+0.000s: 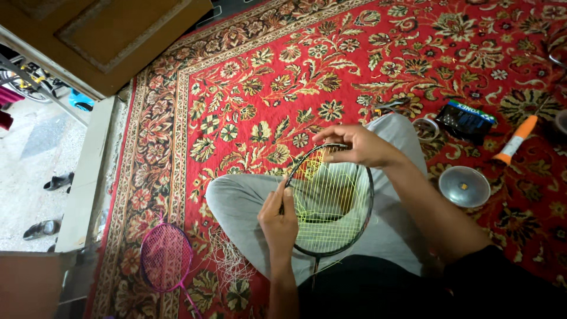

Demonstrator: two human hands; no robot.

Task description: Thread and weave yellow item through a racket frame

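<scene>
I sit cross-legged on a red patterned carpet with a dark-framed badminton racket (360, 221) lying over my grey-trousered lap. Its head carries pale yellow-green strings (331, 204), loosely woven in the upper left part. My left hand (279, 221) pinches the left side of the frame and a string there. My right hand (357, 145) grips the top of the frame, fingers closed over the rim and strings. The racket's shaft runs down toward my body and is mostly hidden.
A pink racket (165, 257) lies on the carpet at lower left beside a tangle of cut white string (227, 260). To the right are a round metal lid (464, 186), an orange-handled tool (518, 139), a dark packet (466, 120), and a tape roll (424, 126). An open wooden door (100, 35) and step are at left.
</scene>
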